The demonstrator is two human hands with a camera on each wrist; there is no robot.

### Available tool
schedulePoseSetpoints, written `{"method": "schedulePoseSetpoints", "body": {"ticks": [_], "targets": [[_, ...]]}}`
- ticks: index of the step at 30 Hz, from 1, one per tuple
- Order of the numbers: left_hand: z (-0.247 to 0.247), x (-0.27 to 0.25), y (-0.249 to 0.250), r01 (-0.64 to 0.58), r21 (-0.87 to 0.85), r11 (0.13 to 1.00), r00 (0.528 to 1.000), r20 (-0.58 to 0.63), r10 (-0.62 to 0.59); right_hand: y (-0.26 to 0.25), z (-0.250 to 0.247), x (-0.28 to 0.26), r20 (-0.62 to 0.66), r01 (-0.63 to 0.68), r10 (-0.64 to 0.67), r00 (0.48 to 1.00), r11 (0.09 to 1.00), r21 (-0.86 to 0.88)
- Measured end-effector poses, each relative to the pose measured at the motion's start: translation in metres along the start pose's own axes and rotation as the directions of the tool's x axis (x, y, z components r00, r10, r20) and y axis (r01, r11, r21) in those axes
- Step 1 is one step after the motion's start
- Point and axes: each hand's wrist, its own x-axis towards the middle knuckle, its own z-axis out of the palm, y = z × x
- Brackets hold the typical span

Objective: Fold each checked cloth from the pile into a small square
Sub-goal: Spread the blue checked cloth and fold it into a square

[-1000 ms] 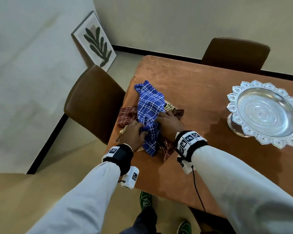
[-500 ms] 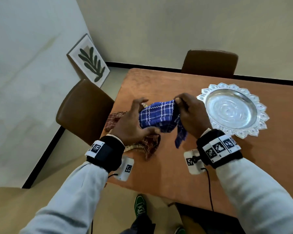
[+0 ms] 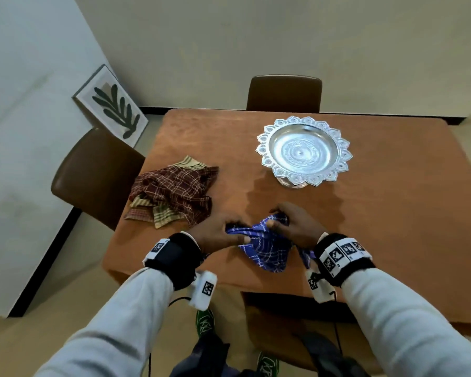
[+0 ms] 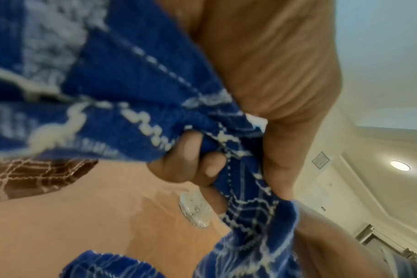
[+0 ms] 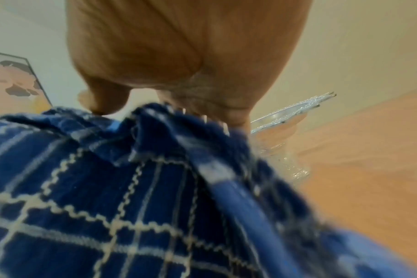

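Low in the head view, left hand (image 3: 215,233) and right hand (image 3: 294,224) each pinch the bunched blue checked cloth (image 3: 267,251) above the table (image 3: 392,227) edge, apparently about to spread it flat, the pile (image 3: 172,194) waiting beyond at middle left.

No readable words, brands or numbers are showing anywhere. Only black-and-white square code markers are appearing: on the left wristband (image 3: 158,247) and the white camera unit (image 3: 206,288) hanging below it at lower centre of the head view, on the right wristband (image 3: 340,253) and its white unit (image 3: 313,282), plus a grey square code patch (image 4: 321,160) at the right of the left wrist view, too blurred to decode
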Motion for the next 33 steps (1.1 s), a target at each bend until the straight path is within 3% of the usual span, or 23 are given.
{"method": "schedulePoseSetpoints", "body": {"ticks": [3,8,13,16,18,21,25,33], "targets": [[0.013,-0.003,0.008,0.029,-0.035,0.999,1.0,0.004,-0.029,0.005,0.011,-0.025,0.139,0.025,-0.012,0.99,0.995,-0.097],[0.016,-0.004,0.01,0.137,-0.063,0.989,0.99,-0.035,-0.14,0.014,0.03,-0.037,-0.106,0.033,-0.04,0.994,0.997,-0.07],[0.005,-0.004,0.015,0.037,0.125,0.991,0.996,-0.087,-0.026,0.002,0.023,-0.04,-0.238,0.062,-0.062,0.969,0.998,-0.008],[0.001,-0.004,0.011,0.079,0.195,0.978,0.984,-0.172,-0.045,-0.011,0.015,-0.038,-0.282,0.057,-0.055,0.958,0.998,0.001],[-0.002,-0.003,0.011,0.106,0.178,0.978,0.969,-0.239,-0.062,-0.023,0.007,-0.037,-0.266,0.066,-0.073,0.961,0.997,-0.036],[-0.004,0.001,0.013,0.111,0.285,0.952,0.949,-0.316,-0.016,-0.037,-0.005,-0.034,-0.182,0.041,-0.058,0.982,0.994,-0.097],[-0.012,0.0,0.011,0.04,0.244,0.969,0.95,-0.311,0.039,-0.034,-0.02,-0.027,-0.237,0.067,-0.093,0.967,0.991,-0.114],[-0.025,-0.002,0.013,-0.109,0.416,0.903,0.916,-0.312,0.254,-0.035,-0.041,-0.026,-0.263,0.098,-0.116,0.958,0.992,-0.081]]}}
